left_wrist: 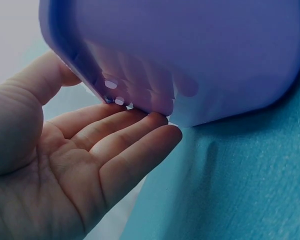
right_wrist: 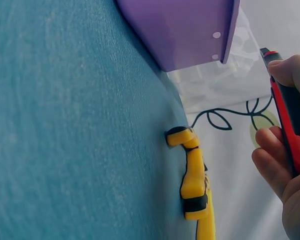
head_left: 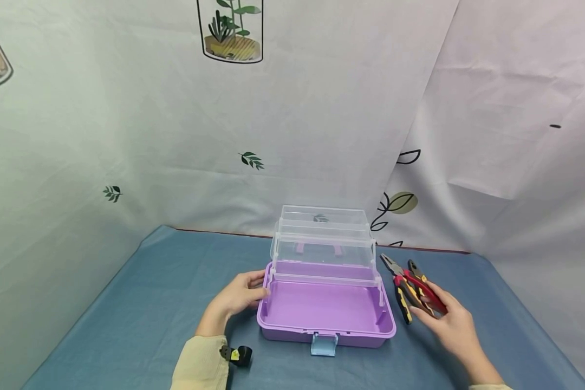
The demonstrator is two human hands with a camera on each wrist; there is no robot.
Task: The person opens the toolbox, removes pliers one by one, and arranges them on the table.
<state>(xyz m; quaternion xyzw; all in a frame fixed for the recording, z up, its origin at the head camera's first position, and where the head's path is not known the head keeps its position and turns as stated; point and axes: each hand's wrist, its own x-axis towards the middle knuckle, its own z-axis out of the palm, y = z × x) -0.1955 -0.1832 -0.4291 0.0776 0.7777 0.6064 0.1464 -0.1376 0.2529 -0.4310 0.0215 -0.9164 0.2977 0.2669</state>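
Note:
A purple plastic toolbox stands unfolded, its clear lid and tray raised at the back and its base bare inside. My left hand holds the box's left side. In the left wrist view its thumb hooks over the rim while the fingers lie fairly straight along the outer wall. To the right of the box, my right hand grips pliers with red and dark handles, spread apart, above the table. Under them lies a second plier-like tool with yellow and black handles, partly hidden in the head view.
A light blue latch hangs at the box's front. The blue cloth covers the table, and a pale printed curtain rises behind it. A small black device is strapped at my left wrist.

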